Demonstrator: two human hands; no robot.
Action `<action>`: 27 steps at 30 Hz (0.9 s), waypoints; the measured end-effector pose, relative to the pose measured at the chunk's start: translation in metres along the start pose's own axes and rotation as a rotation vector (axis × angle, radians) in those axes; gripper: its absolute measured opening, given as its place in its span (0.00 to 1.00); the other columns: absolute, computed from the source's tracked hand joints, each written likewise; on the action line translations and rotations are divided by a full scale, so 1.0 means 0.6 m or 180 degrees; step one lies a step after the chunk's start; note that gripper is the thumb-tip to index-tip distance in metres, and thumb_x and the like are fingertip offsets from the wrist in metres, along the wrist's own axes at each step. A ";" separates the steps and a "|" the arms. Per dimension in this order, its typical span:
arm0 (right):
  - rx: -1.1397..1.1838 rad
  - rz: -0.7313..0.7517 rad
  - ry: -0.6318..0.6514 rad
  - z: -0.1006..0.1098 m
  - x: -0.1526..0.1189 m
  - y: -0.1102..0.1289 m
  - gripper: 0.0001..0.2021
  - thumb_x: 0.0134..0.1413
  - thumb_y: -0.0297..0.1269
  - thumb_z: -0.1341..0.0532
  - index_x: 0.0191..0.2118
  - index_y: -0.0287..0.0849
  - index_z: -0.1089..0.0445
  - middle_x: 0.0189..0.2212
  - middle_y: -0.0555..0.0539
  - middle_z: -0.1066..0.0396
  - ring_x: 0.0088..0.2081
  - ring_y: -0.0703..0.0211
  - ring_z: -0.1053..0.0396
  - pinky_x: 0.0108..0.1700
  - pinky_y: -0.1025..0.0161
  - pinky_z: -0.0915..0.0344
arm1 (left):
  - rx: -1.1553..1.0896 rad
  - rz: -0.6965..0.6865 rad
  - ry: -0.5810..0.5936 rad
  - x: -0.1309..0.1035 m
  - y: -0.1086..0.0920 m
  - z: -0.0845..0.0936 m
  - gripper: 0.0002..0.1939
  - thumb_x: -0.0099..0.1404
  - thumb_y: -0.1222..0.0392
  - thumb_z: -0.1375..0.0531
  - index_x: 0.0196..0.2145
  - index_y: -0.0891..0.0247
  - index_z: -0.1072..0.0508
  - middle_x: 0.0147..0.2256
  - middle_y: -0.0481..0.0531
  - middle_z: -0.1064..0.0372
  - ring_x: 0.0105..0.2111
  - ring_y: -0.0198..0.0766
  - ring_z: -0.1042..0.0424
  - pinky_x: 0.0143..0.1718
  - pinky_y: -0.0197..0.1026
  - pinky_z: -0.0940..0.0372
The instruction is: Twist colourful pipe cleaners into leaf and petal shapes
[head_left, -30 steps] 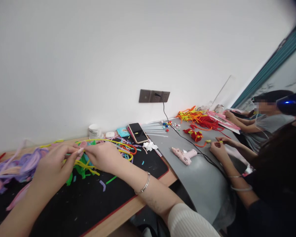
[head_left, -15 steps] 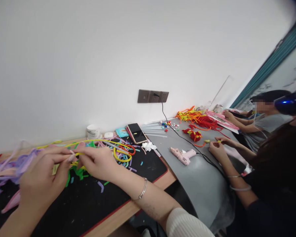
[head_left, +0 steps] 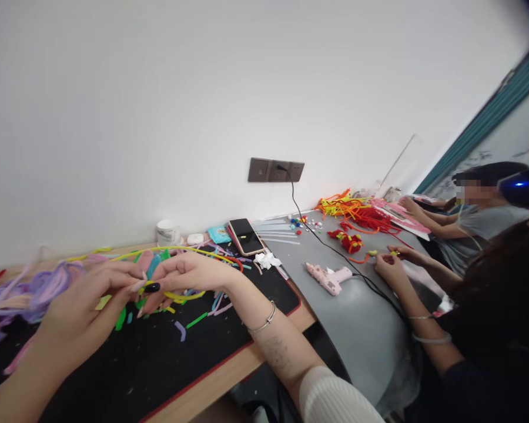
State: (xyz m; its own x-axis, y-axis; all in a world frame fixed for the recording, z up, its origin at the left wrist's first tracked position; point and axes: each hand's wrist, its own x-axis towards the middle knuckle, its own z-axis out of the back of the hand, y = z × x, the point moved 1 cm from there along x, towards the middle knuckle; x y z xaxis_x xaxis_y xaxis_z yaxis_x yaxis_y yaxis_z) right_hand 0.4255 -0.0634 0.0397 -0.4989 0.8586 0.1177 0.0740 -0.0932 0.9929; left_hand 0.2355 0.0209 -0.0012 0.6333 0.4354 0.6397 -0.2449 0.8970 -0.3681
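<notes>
Over the black mat, my left hand [head_left: 81,305] pinches a yellow pipe cleaner [head_left: 185,297] between thumb and fingers. My right hand [head_left: 189,276] meets it fingertip to fingertip, closed on the same yellow piece, with a black-painted thumbnail turned toward me. The pinched spot is mostly hidden by the fingers. From under my right hand a length of the pipe cleaner curves out to the right. Green pieces [head_left: 120,319] and short pastel cuttings [head_left: 180,331] lie on the mat [head_left: 106,376] below and around my hands.
Purple pipe cleaners [head_left: 53,285] are heaped at the left. Along the wall stand a white cup [head_left: 167,233] and a phone [head_left: 245,236]. A pink glue gun [head_left: 329,278] with a black cord lies on the grey table [head_left: 352,335]. A co-worker's hands [head_left: 390,264] work at the right.
My right hand has turned so that its black thumbnail shows, and its wrist sits higher. The yellow curve by it has shifted left. My left hand has moved slightly right.
</notes>
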 end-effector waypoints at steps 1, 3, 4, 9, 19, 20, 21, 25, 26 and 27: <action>-0.0060 -0.0048 -0.0009 0.001 -0.001 0.004 0.06 0.59 0.32 0.42 0.32 0.36 0.32 0.22 0.56 0.28 0.30 0.70 0.29 0.33 0.71 0.34 | -0.0108 0.0020 -0.0022 0.001 -0.004 0.002 0.06 0.66 0.56 0.49 0.33 0.55 0.34 0.42 0.50 0.31 0.44 0.44 0.33 0.44 0.46 0.36; -0.0131 -0.0254 -0.0020 0.002 -0.002 0.012 0.06 0.60 0.28 0.44 0.32 0.35 0.32 0.24 0.55 0.28 0.31 0.71 0.29 0.36 0.72 0.34 | -0.0384 0.0096 0.0017 0.003 -0.012 0.005 0.07 0.66 0.56 0.48 0.32 0.54 0.33 0.41 0.49 0.31 0.43 0.43 0.32 0.41 0.44 0.35; -0.0133 -0.0383 -0.0004 0.003 -0.002 0.016 0.07 0.60 0.26 0.46 0.32 0.35 0.32 0.24 0.55 0.28 0.31 0.71 0.29 0.36 0.73 0.34 | -0.0507 0.0152 0.0060 0.004 -0.015 0.007 0.07 0.66 0.56 0.48 0.31 0.54 0.32 0.40 0.48 0.30 0.42 0.42 0.31 0.40 0.43 0.34; -0.0524 -0.0468 0.0193 0.004 -0.002 0.023 0.08 0.59 0.22 0.47 0.33 0.39 0.34 0.21 0.56 0.32 0.25 0.70 0.34 0.31 0.72 0.37 | -0.0776 0.0175 0.0399 0.013 -0.028 0.017 0.09 0.65 0.55 0.48 0.28 0.54 0.31 0.37 0.48 0.29 0.40 0.41 0.30 0.38 0.41 0.33; -0.2546 0.0393 -0.0271 -0.002 -0.001 0.034 0.04 0.54 0.29 0.39 0.29 0.40 0.30 0.32 0.53 0.31 0.36 0.66 0.35 0.41 0.71 0.39 | -0.0548 -0.0017 0.0418 0.024 -0.036 0.023 0.13 0.65 0.54 0.49 0.25 0.55 0.31 0.31 0.47 0.28 0.32 0.39 0.30 0.32 0.38 0.34; -0.2691 0.0390 -0.0271 -0.004 0.000 0.035 0.04 0.55 0.30 0.40 0.29 0.40 0.30 0.31 0.53 0.31 0.35 0.66 0.36 0.40 0.70 0.39 | -0.0503 -0.0033 0.0426 0.025 -0.035 0.024 0.13 0.65 0.54 0.49 0.25 0.55 0.31 0.32 0.47 0.28 0.33 0.38 0.29 0.33 0.38 0.35; -0.2846 0.0366 -0.0276 -0.005 0.000 0.035 0.05 0.56 0.31 0.41 0.30 0.39 0.29 0.29 0.53 0.32 0.32 0.67 0.36 0.39 0.70 0.39 | -0.0464 -0.0037 0.0441 0.025 -0.034 0.023 0.13 0.65 0.53 0.49 0.26 0.56 0.31 0.33 0.48 0.28 0.34 0.38 0.29 0.34 0.38 0.35; -0.3492 0.0420 -0.0460 -0.007 0.002 0.031 0.07 0.59 0.32 0.42 0.33 0.39 0.28 0.27 0.51 0.31 0.30 0.64 0.36 0.37 0.67 0.39 | -0.0302 0.0085 0.0436 0.026 -0.032 0.018 0.14 0.65 0.51 0.49 0.27 0.58 0.32 0.32 0.48 0.29 0.34 0.39 0.30 0.37 0.39 0.37; -0.3625 0.0447 -0.0530 -0.007 0.003 0.030 0.07 0.60 0.32 0.43 0.33 0.38 0.28 0.29 0.49 0.30 0.32 0.63 0.35 0.38 0.66 0.39 | -0.0242 0.0128 0.0425 0.026 -0.031 0.016 0.14 0.65 0.51 0.49 0.27 0.58 0.32 0.31 0.48 0.29 0.34 0.40 0.31 0.36 0.39 0.38; -0.3749 0.0453 -0.0589 -0.008 0.004 0.029 0.08 0.60 0.31 0.44 0.34 0.38 0.28 0.31 0.48 0.29 0.33 0.61 0.34 0.39 0.65 0.39 | -0.0162 0.0184 0.0418 0.026 -0.029 0.013 0.14 0.65 0.50 0.50 0.28 0.59 0.32 0.30 0.48 0.29 0.33 0.40 0.31 0.36 0.40 0.38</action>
State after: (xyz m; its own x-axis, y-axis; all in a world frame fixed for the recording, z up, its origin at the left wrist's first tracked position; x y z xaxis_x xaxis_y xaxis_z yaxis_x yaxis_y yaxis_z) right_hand 0.4212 -0.0655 0.0571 -0.4117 0.8536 0.3192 -0.7648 -0.5141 0.3883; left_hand 0.2441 0.0126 0.0205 0.7107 0.4694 0.5240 -0.2482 0.8642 -0.4377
